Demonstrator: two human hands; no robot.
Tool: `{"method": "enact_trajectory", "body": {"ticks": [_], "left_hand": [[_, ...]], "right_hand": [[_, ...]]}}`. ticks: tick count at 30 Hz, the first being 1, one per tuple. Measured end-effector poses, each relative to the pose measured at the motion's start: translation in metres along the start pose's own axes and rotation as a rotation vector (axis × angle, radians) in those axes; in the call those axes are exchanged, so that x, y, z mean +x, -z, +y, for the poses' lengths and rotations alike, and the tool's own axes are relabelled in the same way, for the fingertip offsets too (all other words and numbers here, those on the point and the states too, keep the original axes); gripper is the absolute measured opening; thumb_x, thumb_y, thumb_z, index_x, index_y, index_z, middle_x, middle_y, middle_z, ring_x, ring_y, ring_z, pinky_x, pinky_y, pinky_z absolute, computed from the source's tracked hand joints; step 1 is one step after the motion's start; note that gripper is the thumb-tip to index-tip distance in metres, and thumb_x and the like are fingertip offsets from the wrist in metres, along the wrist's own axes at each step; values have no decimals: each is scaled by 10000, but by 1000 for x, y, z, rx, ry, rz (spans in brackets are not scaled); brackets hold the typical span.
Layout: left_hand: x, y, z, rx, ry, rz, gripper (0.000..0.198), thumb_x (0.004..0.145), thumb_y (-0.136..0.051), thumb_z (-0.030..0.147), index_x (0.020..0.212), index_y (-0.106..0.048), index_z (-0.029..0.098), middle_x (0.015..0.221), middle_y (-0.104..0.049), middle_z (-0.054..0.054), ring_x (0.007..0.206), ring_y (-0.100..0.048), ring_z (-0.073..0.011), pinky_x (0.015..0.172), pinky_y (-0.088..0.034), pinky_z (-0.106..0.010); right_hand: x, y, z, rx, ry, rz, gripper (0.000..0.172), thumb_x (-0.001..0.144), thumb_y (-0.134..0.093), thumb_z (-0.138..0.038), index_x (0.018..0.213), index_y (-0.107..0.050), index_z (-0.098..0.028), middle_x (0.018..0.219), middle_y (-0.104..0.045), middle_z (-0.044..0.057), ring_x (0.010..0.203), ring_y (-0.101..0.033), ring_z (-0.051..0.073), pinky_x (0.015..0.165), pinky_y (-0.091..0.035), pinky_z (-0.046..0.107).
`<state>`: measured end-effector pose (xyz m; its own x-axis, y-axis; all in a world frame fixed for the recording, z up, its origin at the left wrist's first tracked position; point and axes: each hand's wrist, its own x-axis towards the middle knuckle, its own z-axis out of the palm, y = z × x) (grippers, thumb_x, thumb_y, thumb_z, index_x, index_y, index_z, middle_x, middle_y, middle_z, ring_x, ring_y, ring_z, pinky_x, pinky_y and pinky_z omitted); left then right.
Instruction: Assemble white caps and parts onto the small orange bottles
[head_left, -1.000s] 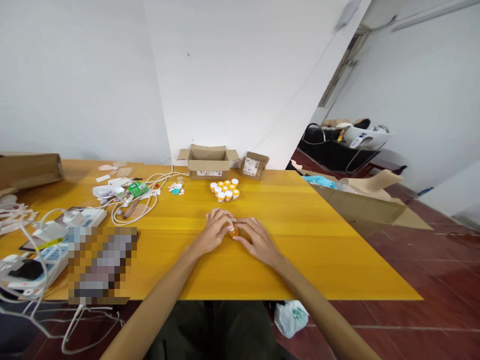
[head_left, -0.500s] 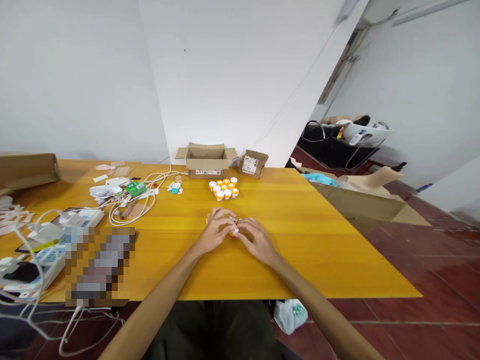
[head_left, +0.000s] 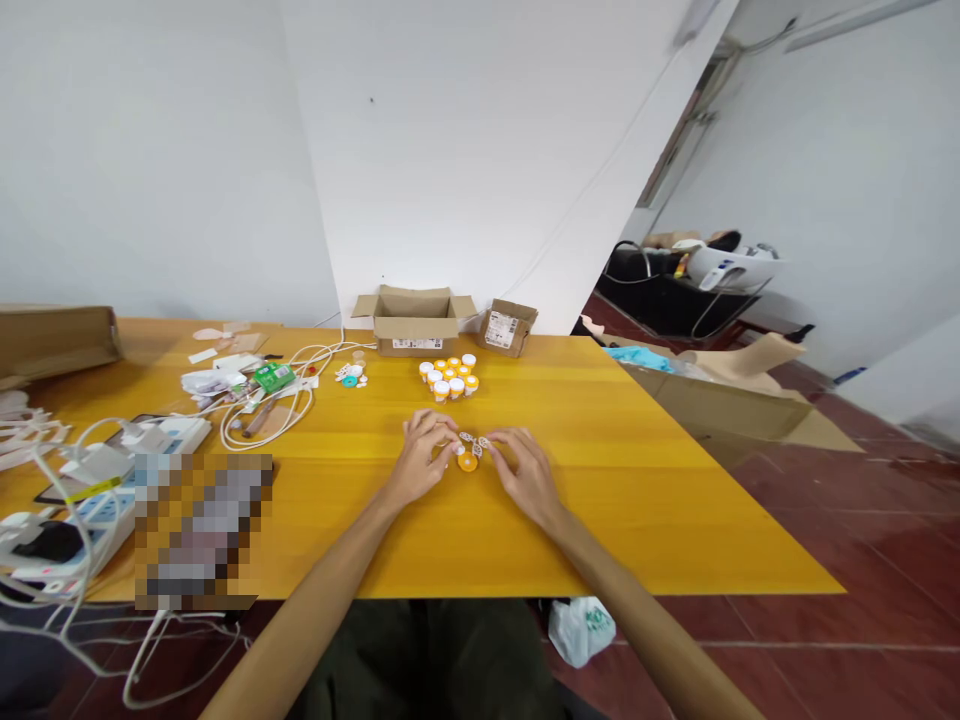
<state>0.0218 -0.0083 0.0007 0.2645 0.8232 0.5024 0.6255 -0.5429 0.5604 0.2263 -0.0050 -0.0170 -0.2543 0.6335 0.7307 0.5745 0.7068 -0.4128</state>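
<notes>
My left hand [head_left: 418, 456] and my right hand [head_left: 526, 470] rest on the yellow table [head_left: 615, 470], a short way apart. Their fingertips pinch the two ends of a small pale chain-like piece [head_left: 472, 440] stretched between them. Just below it a small open orange jar [head_left: 467, 462] stands on the table, with a tiny white bit beside it. Behind, a cluster of several small orange jars with white lids [head_left: 450, 378] stands together.
An open cardboard box [head_left: 415, 322] and a smaller box [head_left: 508, 328] stand at the far edge. White cables [head_left: 277, 400], a power strip [head_left: 161, 437] and small packets crowd the left. A big cardboard box [head_left: 720, 405] lies on the floor to the right, and a white bag [head_left: 581, 630] under the table.
My hands have drawn apart from over the orange jar, which now stands uncovered on the table. The pale piece is now stretched between my fingertips.
</notes>
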Motion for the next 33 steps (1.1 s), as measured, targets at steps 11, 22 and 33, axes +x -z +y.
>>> {"method": "enact_trajectory", "body": {"ticks": [11,22,33], "left_hand": [[-6,-1,2,210,-126,-142,157,867,-562,142,810,-681,227,1107,-636,-77,1150,-471,-283,948,-383,-470],[-5,1,3,149,-126,-176,186,872,-549,146,831,-699,248,1092,-636,-74,1144,-460,-288,962,-373,-482],[-5,-1,1,92,-125,-178,160,891,-570,156,837,-698,235,1105,-643,-68,1148,-467,-270,965,-371,-455]], "right_hand": [[-2,0,-4,-92,140,-281,77,960,-558,-245,969,-634,-247,1034,-675,82,933,-641,232,820,-527,384],[-6,-2,3,-63,93,-279,44,939,-591,-256,933,-633,-268,1062,-677,80,951,-660,245,841,-553,411],[-1,2,0,146,0,-176,51,951,-566,-272,912,-597,-265,1075,-668,68,1027,-661,223,880,-557,387]]}}
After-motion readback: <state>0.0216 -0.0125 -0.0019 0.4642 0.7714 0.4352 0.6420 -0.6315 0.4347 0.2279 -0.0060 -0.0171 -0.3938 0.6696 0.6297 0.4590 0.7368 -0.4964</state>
